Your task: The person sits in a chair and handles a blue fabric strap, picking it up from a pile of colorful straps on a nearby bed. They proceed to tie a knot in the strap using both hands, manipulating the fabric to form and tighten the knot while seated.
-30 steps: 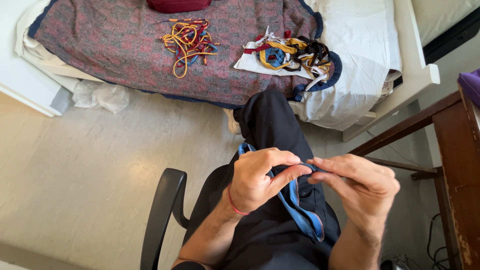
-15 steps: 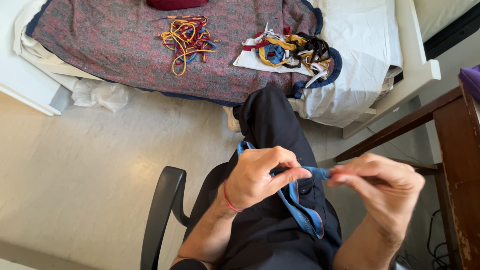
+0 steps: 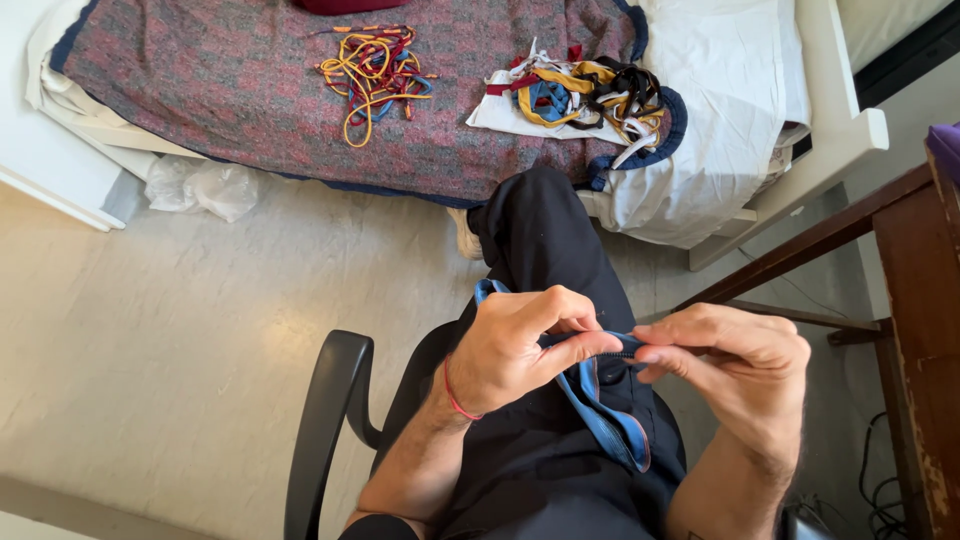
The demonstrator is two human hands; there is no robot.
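Our left hand (image 3: 520,345) and right hand (image 3: 735,365), curled over our lap, pinch the blue strap (image 3: 600,410) between fingertips.

Bed (image 3: 850,130): patterned blanket (image 3: 230,110) spread; tangled cord pile (image 3: 372,72), strap heap on white cloth (image 3: 580,95) atop.
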